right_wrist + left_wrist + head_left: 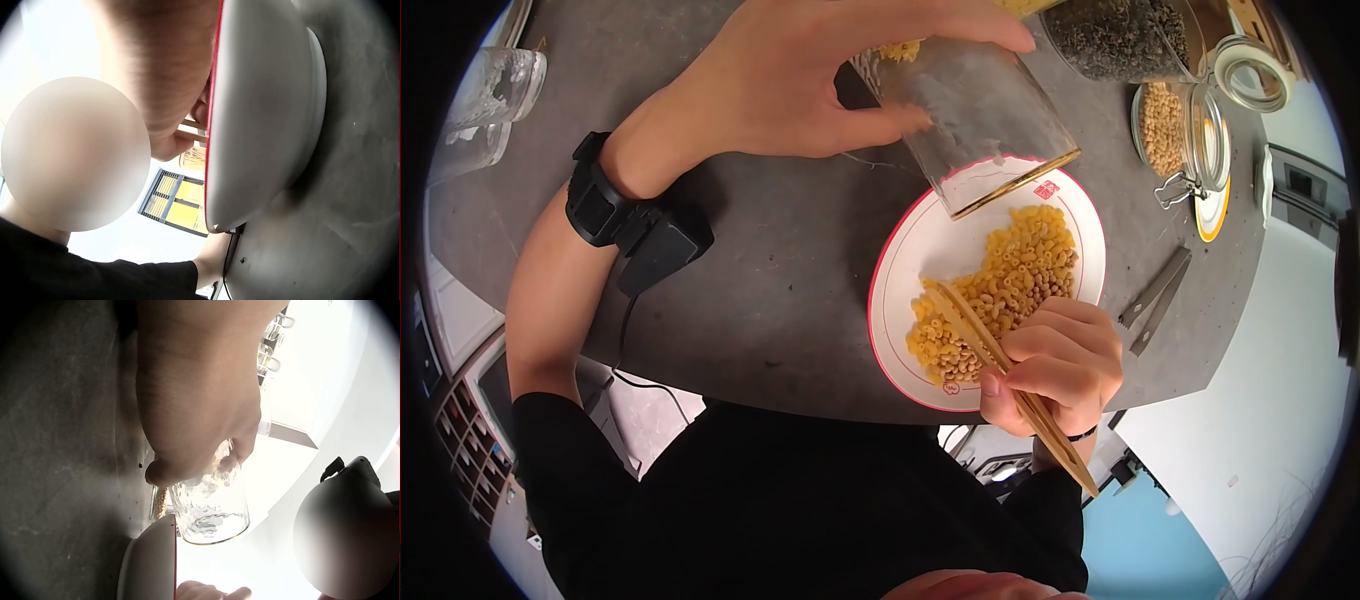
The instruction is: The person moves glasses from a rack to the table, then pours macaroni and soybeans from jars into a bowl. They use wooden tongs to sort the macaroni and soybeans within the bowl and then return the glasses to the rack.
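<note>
My left hand (800, 90) grips a clear drinking glass (990, 115), thumb and fingers on opposite sides. The glass is tilted, its gold-rimmed mouth hanging over the far edge of a white, red-rimmed bowl (897, 270). Some yellow pasta (900, 50) shows inside, near the base. In the bowl, macaroni (1025, 240) lies mixed with small tan beans (958, 366). My right hand (1060, 360), at the bowl's near right edge, holds wooden tongs (970, 322) with their tips at the macaroni. In the right wrist view, the bowl's side (262, 119) hides most of the fingers.
An open clip-top jar of beans (1162, 130) lies at the right by a yellow-rimmed plate (1217, 220). Beyond it is a clear container of dark dried leaves (1120, 40). Metal tongs (1157, 300) lie right of the bowl. Another glass vessel (505, 90) stands far left.
</note>
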Available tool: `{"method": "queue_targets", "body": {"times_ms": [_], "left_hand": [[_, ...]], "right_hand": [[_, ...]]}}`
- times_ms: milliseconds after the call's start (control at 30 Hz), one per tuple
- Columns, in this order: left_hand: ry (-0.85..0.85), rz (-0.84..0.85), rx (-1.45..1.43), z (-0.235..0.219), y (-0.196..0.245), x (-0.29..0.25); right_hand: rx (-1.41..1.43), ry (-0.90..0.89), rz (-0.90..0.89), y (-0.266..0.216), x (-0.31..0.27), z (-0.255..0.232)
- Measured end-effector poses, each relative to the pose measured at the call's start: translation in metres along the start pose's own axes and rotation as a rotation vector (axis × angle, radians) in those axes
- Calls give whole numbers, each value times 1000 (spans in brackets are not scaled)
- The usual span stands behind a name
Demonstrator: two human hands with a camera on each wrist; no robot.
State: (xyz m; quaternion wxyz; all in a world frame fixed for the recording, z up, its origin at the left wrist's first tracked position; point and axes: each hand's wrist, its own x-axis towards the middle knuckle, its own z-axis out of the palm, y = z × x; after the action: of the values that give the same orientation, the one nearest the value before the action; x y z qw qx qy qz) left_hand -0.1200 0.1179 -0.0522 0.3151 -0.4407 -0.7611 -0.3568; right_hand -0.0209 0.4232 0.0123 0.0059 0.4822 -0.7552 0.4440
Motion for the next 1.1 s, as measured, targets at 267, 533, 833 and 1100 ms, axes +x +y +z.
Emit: {"method": "queue_targets", "body": {"times_ms": [267,533,833,1100], "left_hand": [[-224,-241,47,-22,27,13],[-81,-39,44,-20,25,16],[-94,-48,53,-21,27,18],[-55,-33,27,-14,14,8]], "right_hand": [[37,-34,-49,2,4,-2],[159,315,51,7,-5,-5],[35,53,-27,5,7,-10],[86,-2,-68,5,11,-3]]}}
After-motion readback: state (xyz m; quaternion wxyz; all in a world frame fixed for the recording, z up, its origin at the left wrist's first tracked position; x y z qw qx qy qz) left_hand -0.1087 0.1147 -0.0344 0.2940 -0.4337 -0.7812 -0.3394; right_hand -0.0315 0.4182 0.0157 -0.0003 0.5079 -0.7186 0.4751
